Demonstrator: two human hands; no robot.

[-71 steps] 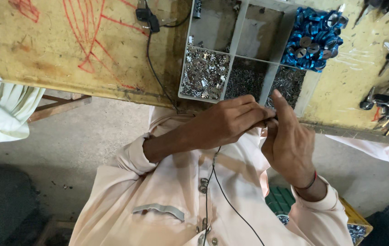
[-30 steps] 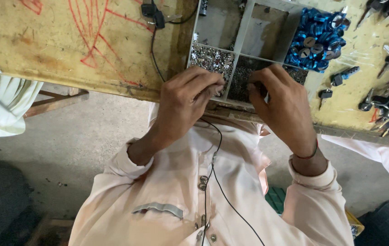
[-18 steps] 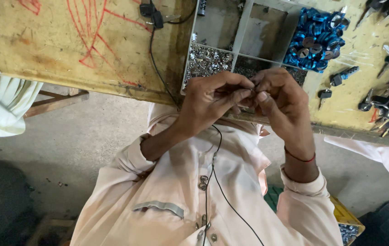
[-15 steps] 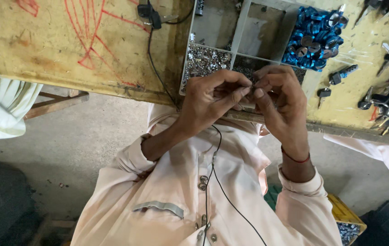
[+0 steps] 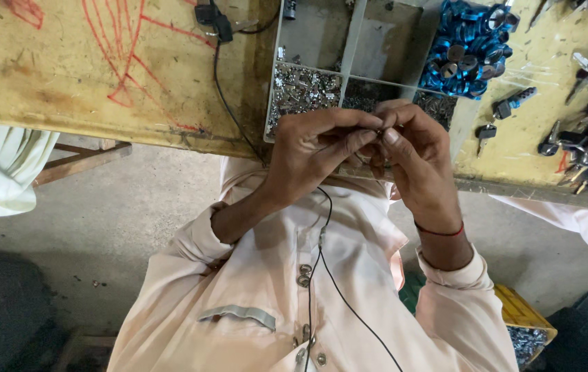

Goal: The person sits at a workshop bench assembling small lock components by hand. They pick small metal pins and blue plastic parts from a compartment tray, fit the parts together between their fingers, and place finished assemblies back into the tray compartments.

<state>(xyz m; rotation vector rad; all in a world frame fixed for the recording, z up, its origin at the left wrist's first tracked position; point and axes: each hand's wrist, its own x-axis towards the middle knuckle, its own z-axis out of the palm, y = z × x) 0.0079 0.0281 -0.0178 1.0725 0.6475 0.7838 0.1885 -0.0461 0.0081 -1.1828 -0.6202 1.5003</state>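
A tiny metal part (image 5: 379, 131) is pinched between left hand (image 5: 315, 155) and right hand (image 5: 414, 162), fingertips meeting at upper centre, just below the divided tray (image 5: 349, 52).

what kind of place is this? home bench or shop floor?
Likely a small assembly workshop: a worn yellow workbench, a divided tray of small silver metal parts, and a heap of blue parts. Both hands pinch something tiny.
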